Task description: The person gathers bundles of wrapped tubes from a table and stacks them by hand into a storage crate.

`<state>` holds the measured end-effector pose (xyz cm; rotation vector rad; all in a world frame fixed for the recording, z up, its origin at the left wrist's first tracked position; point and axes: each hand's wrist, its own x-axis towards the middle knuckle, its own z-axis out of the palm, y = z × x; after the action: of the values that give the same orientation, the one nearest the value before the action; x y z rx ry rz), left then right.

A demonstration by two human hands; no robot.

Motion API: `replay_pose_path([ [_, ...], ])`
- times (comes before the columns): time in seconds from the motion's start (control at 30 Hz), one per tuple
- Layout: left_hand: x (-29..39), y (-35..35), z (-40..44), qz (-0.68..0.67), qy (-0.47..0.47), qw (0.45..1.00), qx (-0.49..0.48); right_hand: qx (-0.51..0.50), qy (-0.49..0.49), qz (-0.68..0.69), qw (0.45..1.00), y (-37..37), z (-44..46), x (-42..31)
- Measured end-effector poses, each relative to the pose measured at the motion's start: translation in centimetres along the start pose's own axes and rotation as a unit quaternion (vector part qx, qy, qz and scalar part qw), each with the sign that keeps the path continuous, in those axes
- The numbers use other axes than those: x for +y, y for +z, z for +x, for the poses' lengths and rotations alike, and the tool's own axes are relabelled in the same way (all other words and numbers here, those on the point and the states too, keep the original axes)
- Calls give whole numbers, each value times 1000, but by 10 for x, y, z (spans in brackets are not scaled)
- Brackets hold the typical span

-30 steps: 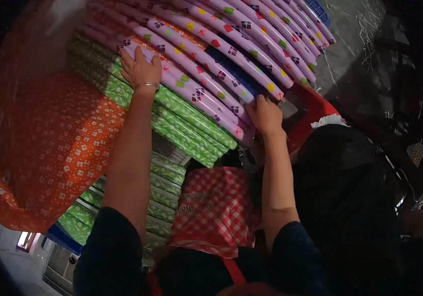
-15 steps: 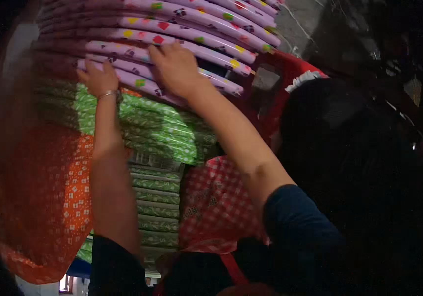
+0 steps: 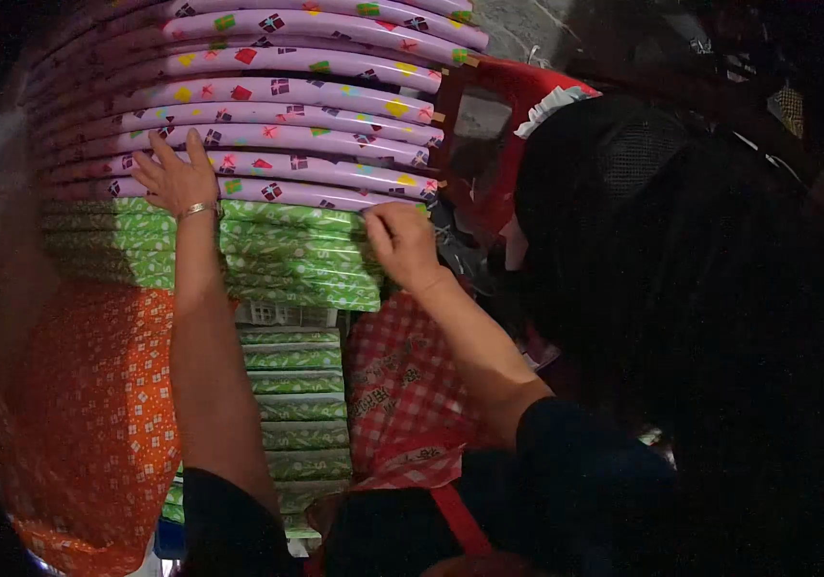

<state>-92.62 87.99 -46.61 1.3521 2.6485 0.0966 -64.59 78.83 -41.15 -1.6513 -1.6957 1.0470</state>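
Glossy purple wrapping paper rolls with a gift-box print lie in stacked rows across the top. My left hand, a bracelet on its wrist, rests on the lower purple rows with its fingers spread. Fingers curled in, my right hand is at the right end of the lowest purple roll. Whatever may be between those fingertips is hidden. Just below the purple rows are green patterned rolls, close to both hands.
An orange patterned sheet bulges at lower left. More green bundles sit below, beside a red checked cloth. On the right, a person with dark hair is close by, near a red frame.
My right hand has moved right and down from the middle of the purple rolls to their end. The lower purple rolls, askew before, now lie more evenly. My left hand stays on them.
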Motion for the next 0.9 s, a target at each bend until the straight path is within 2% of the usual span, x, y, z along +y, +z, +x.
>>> replay_pose_path([
  [0.03,3,0,3,15,-8,1000,-6,52,9,-33,998,1,-6,17],
  [0.1,13,0,11,22,-12,1000,0,92,225,60,968,-4,-7,38],
  [0.13,18,2,18,21,-11,1000,0,125,285,128,942,-7,-4,47],
  [0.2,27,3,27,-10,-1,999,40,203,203,55,956,-15,10,53],
  [0.23,28,3,30,-8,23,999,43,193,247,116,942,-20,10,53],
  [0.3,32,3,30,-6,18,999,43,262,231,158,924,-23,24,56],
  [0.37,30,5,31,-3,12,999,44,257,270,166,913,-23,40,57],
  [0.43,22,9,36,-18,45,996,69,287,314,356,832,-5,64,58],
  [0.47,21,7,38,-18,46,996,71,288,313,358,832,8,77,60],
  [0.53,16,-1,33,-88,25,992,89,218,178,204,937,29,87,66],
  [0.6,13,-7,30,-72,43,994,73,132,174,248,944,3,85,32],
  [0.63,8,-5,32,-26,62,996,56,128,130,274,944,1,86,33],
  [0.67,4,-3,34,20,79,996,36,128,131,273,944,2,83,40],
  [0.73,5,-2,38,10,83,995,52,152,178,43,971,9,68,76],
  [0.77,6,-1,40,1,84,994,69,184,199,116,956,4,68,99],
  [0.83,5,5,55,-7,103,990,92,207,264,293,895,-15,96,40],
  [0.87,9,4,59,-14,125,986,114,168,159,289,929,-10,111,47],
  [0.9,13,3,64,-13,125,986,112,168,162,288,929,-9,112,51],
])
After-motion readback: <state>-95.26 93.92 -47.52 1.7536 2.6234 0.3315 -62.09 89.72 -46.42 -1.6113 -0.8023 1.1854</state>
